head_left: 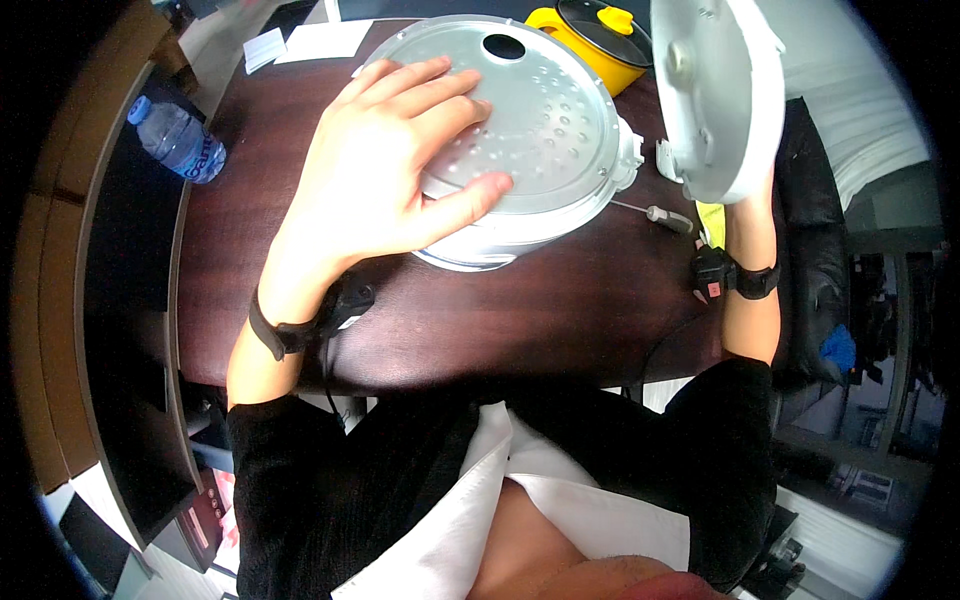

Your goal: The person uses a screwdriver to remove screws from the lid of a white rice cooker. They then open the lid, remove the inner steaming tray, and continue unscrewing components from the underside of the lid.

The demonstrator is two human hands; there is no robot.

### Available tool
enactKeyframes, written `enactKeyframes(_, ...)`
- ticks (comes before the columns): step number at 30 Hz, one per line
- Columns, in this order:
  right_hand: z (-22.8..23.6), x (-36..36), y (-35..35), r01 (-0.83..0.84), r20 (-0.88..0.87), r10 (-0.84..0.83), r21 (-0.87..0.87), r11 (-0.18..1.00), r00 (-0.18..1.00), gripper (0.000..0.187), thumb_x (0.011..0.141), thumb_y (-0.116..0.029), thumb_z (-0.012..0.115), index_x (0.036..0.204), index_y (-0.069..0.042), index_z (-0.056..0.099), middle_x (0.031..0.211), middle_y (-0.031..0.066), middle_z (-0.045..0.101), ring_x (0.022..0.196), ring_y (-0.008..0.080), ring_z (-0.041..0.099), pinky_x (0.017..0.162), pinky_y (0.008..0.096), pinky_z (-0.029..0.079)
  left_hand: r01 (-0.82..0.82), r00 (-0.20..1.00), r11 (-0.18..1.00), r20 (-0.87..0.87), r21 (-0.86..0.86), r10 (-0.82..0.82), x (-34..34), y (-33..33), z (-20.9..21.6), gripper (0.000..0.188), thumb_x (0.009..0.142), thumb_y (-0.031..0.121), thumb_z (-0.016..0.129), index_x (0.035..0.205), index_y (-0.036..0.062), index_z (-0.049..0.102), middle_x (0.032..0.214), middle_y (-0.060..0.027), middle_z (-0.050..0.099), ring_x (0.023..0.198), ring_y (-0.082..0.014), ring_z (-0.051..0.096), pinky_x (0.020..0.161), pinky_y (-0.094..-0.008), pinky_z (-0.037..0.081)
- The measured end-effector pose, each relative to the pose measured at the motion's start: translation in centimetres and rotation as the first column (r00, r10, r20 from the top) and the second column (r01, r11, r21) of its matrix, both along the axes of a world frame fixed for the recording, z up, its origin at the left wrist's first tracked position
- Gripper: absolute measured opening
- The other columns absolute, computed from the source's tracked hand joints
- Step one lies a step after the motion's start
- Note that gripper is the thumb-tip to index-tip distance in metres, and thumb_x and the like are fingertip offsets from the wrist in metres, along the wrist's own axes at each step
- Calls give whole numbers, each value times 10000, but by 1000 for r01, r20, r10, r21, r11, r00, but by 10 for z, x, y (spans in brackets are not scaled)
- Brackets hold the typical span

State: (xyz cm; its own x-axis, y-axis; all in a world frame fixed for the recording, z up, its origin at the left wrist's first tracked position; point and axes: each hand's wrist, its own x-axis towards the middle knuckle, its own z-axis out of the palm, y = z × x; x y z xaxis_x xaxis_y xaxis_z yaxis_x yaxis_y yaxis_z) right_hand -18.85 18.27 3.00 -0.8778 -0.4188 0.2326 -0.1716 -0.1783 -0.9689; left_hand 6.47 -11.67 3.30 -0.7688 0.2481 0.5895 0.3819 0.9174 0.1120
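Left hand (405, 135) lies spread on the disc (550, 125); right hand (758, 203), fingers hidden, appears to grip the lid (722, 100); step judged holding both apart, next move needing steady support.

bottle (178, 140): large printed lettering (203, 160) | black wrist device (706, 264): red sticker (714, 290), marking unclear

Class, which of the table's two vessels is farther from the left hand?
The yellow pot, set farther back, with a yellow knob on its dark lid. The white cooker lies under the left hand, topped by a silvery disc.
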Motion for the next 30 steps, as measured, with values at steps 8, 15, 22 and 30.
enactKeyframes(8,-26,38,28,52,149,-109,343,938,983,222,902,-154,540,1030,10,616,855,21,652,718,62,601,641,212,481,-5,995,999,100,-48,9,10,6,11,821,562,626,722,1116,31,609,1247,-179,550,1219,-352,471,1039,-483,321)
enactKeyframes(15,-53,37,84,7,65,-55,582,813,996,183,899,-119,540,1022,-13,625,876,20,657,705,56,601,639,205,481,11,991,996,137,-89,2,8,11,18,717,586,539,741,1107,60,625,1238,-165,562,1222,-351,470,1026,-485,336)
enactKeyframes(22,-19,-5,136,154,-5,-191,616,772,982,175,884,-138,561,992,-14,617,814,32,656,705,76,617,654,211,490,28,982,998,186,-49,-18,3,10,21,740,548,531,758,1101,57,628,1253,-154,557,1240,-350,457,1035,-513,318)
enactKeyframes(30,-46,-134,186,284,-194,-233,841,460,953,250,860,-271,602,898,-28,647,727,-3,600,622,83,505,565,234,399,49,982,998,186,-29,-42,-2,12,17,791,537,592,750,1119,69,632,1258,-162,555,1246,-353,453,1044,-529,301)
